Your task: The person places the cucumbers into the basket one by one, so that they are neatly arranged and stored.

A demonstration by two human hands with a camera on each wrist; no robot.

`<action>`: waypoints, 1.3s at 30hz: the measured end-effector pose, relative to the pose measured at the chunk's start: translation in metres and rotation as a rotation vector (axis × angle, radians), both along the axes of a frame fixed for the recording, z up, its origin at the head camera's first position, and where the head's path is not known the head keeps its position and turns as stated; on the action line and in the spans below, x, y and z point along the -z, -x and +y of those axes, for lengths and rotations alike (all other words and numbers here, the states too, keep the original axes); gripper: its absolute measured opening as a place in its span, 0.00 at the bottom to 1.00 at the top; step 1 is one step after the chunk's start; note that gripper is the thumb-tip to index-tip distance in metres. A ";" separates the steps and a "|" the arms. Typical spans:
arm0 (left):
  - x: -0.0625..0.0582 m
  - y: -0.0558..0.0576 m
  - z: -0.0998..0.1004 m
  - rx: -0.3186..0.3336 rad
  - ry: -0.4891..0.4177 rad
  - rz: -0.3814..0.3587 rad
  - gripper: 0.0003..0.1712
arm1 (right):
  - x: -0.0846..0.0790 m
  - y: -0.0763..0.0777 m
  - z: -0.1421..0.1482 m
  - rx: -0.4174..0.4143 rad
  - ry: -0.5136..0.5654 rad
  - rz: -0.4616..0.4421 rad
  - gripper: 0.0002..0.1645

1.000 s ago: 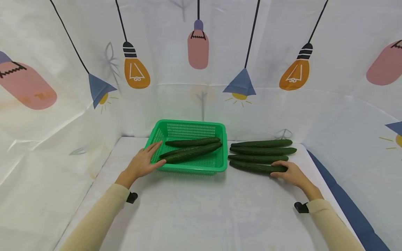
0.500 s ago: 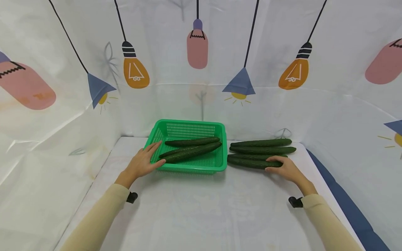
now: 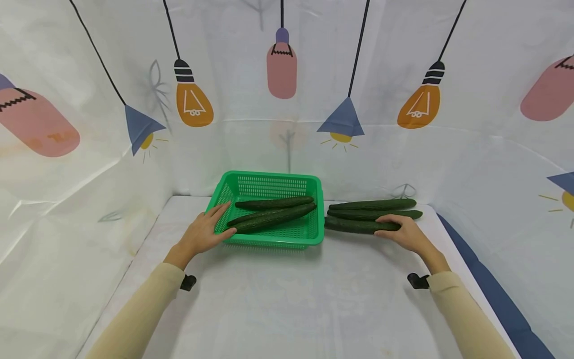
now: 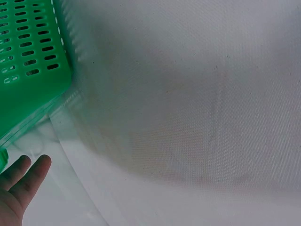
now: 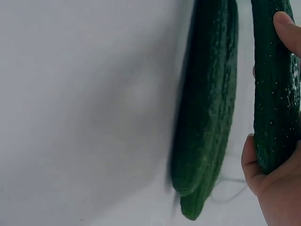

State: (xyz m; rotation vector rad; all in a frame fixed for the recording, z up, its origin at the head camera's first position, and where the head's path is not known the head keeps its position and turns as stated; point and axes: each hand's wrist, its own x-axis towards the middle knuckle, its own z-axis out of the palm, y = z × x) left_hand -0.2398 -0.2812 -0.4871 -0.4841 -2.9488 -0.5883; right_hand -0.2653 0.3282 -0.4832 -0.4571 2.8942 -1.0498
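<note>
My right hand (image 3: 405, 234) grips the right end of a dark green cucumber (image 3: 354, 225), raised a little over the table. In the right wrist view the held cucumber (image 5: 273, 89) has thumb and fingers around it, apart from the cucumbers (image 5: 204, 103) lying beyond. Two lying cucumbers show behind it in the head view, the rear one (image 3: 374, 204) and one nearer (image 3: 350, 214). My left hand (image 3: 202, 233) rests with fingers spread at the left front corner of a green plastic basket (image 3: 269, 239). Inside the basket lie several cucumbers (image 3: 275, 219).
A white-covered table (image 3: 287, 299) carries everything. Behind it rises a white sheet (image 3: 242, 144) printed with lamps. The basket's right wall stands close to the left ends of the cucumbers. Blue fabric (image 3: 486, 279) runs along the right edge.
My right hand has lifted the front cucumber and moved it back and slightly left, so that it now covers the cucumber behind it. The left hand and basket have stayed put.
</note>
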 end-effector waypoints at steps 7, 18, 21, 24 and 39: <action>0.000 -0.001 0.000 -0.008 0.000 0.006 0.50 | -0.014 0.002 0.002 0.009 -0.033 0.011 0.34; 0.001 -0.001 0.000 0.001 -0.009 0.002 0.50 | -0.032 0.002 0.011 0.035 -0.083 0.028 0.36; 0.000 -0.001 0.000 0.002 -0.003 -0.004 0.51 | -0.036 0.000 0.015 0.046 -0.085 0.020 0.37; -0.001 -0.001 -0.001 0.004 -0.002 -0.005 0.51 | -0.041 0.000 0.016 0.056 -0.066 0.002 0.37; 0.000 -0.001 -0.001 0.012 -0.011 0.015 0.50 | -0.057 0.024 -0.009 0.036 0.031 0.054 0.34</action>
